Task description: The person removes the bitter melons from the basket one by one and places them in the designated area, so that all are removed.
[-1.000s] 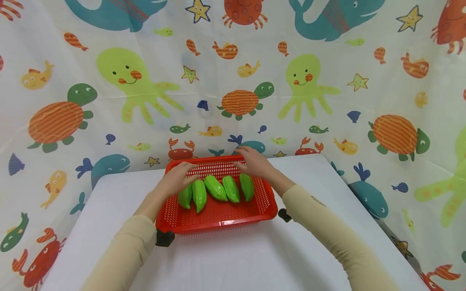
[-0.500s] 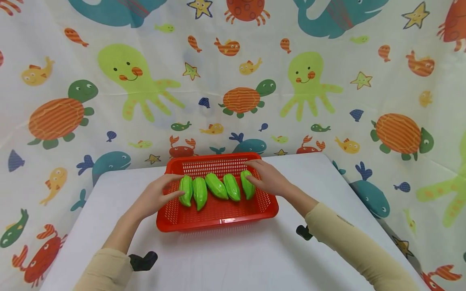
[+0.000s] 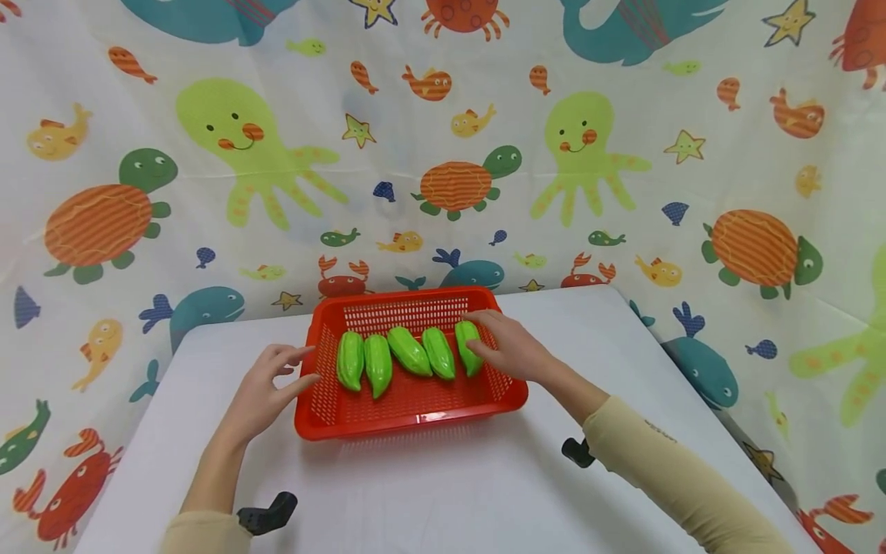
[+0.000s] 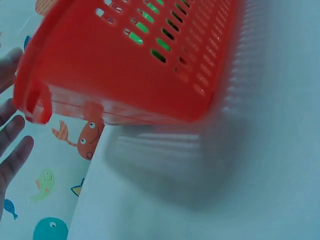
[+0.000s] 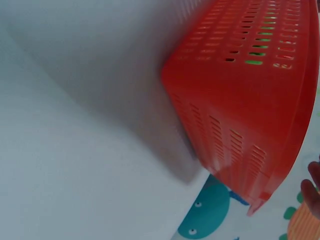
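A red plastic basket (image 3: 429,418) with slotted walls sits on the table, holding several glossy green ridged fruits (image 3: 408,352) that look like star fruit. Just off the basket's left rim is my left hand (image 3: 259,396), thumb and fingers apart and holding nothing. Its fingers (image 4: 15,155) also show beside the basket's outer corner in the left wrist view. Above the right end of the basket hovers my right hand (image 3: 515,348), fingers loosely extended, close to the rightmost fruit (image 3: 468,348) and partly covering the rim. Only some fingertips (image 5: 312,195) appear in the right wrist view.
The basket stands near the back of a white-covered table (image 3: 429,492). Behind it hangs a curtain (image 3: 388,154) printed with sea animals. A black device (image 3: 268,514) is at my left wrist, and another black device (image 3: 577,452) at my right.
My left hand has drawn away from above the leftmost fruit, left and toward me, past the basket's rim. The right hand moved slightly right and down. Basket and fruits stayed put.
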`<state>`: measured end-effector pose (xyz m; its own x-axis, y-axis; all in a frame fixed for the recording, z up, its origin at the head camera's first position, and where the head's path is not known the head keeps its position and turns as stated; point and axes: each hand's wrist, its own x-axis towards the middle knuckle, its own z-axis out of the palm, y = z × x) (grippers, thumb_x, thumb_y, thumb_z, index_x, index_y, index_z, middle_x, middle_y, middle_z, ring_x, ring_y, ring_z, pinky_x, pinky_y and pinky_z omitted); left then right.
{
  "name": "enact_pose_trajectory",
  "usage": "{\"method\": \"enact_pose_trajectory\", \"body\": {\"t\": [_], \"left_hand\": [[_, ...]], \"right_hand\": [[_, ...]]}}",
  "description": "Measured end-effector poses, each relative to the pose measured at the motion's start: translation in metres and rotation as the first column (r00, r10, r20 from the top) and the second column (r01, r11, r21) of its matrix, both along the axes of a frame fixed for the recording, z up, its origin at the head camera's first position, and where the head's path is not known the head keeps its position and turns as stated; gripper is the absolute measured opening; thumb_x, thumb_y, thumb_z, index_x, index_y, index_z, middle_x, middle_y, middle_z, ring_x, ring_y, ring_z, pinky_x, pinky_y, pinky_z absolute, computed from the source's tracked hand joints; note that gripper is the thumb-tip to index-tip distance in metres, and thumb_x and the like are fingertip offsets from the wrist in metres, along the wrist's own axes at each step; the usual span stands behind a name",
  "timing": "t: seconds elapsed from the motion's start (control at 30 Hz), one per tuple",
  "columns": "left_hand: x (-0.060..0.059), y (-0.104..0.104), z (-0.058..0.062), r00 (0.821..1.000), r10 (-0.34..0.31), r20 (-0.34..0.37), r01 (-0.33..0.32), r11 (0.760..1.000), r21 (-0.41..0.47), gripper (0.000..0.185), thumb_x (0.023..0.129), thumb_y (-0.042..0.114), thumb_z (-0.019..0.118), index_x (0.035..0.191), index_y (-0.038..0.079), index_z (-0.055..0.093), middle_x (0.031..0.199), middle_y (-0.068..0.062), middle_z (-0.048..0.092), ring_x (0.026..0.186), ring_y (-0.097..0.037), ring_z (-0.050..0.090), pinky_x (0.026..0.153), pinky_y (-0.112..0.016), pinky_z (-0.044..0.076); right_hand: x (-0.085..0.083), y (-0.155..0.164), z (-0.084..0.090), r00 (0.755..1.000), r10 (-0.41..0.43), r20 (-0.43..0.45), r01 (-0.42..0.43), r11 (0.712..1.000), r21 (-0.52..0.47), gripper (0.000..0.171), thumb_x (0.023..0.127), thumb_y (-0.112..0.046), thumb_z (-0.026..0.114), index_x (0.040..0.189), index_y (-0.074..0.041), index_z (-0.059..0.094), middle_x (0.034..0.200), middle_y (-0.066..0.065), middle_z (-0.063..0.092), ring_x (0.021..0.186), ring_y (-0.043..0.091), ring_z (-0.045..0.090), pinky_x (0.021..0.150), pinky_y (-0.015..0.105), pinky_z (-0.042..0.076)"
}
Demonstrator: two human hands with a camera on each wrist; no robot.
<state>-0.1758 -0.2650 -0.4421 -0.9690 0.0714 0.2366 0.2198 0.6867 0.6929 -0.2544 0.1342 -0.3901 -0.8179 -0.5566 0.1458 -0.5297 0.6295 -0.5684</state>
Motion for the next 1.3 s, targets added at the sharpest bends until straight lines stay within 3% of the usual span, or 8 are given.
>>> {"method": "enact_pose_trajectory", "body": {"t": [0.37,0.47,0.6,0.7,0.9,1.03,1.3], "left_hand": [[0.011,-0.009,-0.028,0.999,0.030,0.029,-0.032,0.997,0.068,0.047,0.091,0.027,0.070,0.133,0.008,0.058,0.124,-0.013,0.046,0.112,-0.027,0.048,0.091,-0.056,0.051],[0.013,-0.010,-0.030,0.999,0.029,0.040,-0.032,0.996,0.078,0.047,0.092,0.027,0.069,0.133,0.009,0.058,0.126,-0.012,0.046,0.113,-0.025,0.047,0.091,-0.039,0.053],[0.015,-0.011,-0.034,0.998,0.003,0.068,-0.011,0.992,0.124,0.048,0.093,0.027,0.068,0.136,0.010,0.056,0.131,-0.011,0.044,0.113,-0.020,0.046,0.088,-0.016,0.045],[0.017,-0.012,-0.038,0.995,-0.016,0.100,-0.001,0.985,0.174,0.051,0.094,0.028,0.066,0.139,0.011,0.051,0.136,-0.011,0.043,0.115,-0.020,0.046,0.087,-0.011,0.042],[0.017,-0.016,-0.044,0.983,-0.041,0.178,-0.005,0.968,0.249,0.059,0.095,0.035,0.063,0.146,0.014,0.041,0.144,-0.013,0.040,0.126,-0.032,0.044,0.086,-0.018,0.049],[0.016,-0.017,-0.045,0.980,-0.042,0.193,-0.015,0.960,0.281,0.059,0.096,0.035,0.061,0.147,0.014,0.039,0.145,-0.013,0.041,0.128,-0.036,0.043,0.085,-0.022,0.052],[0.012,-0.012,-0.054,0.985,-0.037,0.171,-0.023,0.943,0.332,0.055,0.098,0.034,0.059,0.147,0.016,0.041,0.140,-0.011,0.047,0.120,-0.016,0.047,0.084,-0.016,0.049]], "right_hand": [[0.005,-0.005,-0.001,1.000,0.004,0.031,-0.002,0.999,-0.037,0.053,0.094,-0.026,0.066,0.141,-0.009,0.049,0.136,0.009,0.055,0.126,0.030,0.051,0.093,0.050,0.051],[0.007,-0.006,-0.001,0.999,-0.001,0.037,0.003,0.999,-0.049,0.052,0.093,-0.025,0.066,0.141,-0.010,0.049,0.135,0.008,0.055,0.125,0.029,0.051,0.092,0.050,0.052],[0.009,-0.006,-0.001,0.999,-0.013,0.042,0.015,0.999,-0.047,0.052,0.093,-0.025,0.066,0.141,-0.010,0.049,0.135,0.006,0.056,0.124,0.024,0.051,0.091,0.045,0.053],[0.010,-0.006,-0.001,0.999,-0.014,0.046,0.016,0.999,-0.049,0.054,0.093,-0.025,0.066,0.141,-0.009,0.049,0.136,0.006,0.055,0.125,0.024,0.051,0.091,0.043,0.054],[0.009,-0.006,-0.003,0.998,-0.020,0.056,0.024,0.997,-0.069,0.054,0.093,-0.026,0.066,0.142,-0.009,0.049,0.139,0.005,0.054,0.128,0.023,0.048,0.093,0.043,0.052],[0.009,-0.006,-0.003,0.997,-0.019,0.072,0.025,0.996,-0.083,0.053,0.094,-0.026,0.065,0.142,-0.010,0.049,0.140,0.003,0.053,0.129,0.022,0.049,0.095,0.044,0.051],[0.009,-0.003,-0.007,0.992,-0.009,0.129,0.028,0.990,-0.140,0.050,0.095,-0.021,0.064,0.142,-0.012,0.049,0.140,0.007,0.054,0.125,0.028,0.052,0.095,0.049,0.050]]}}
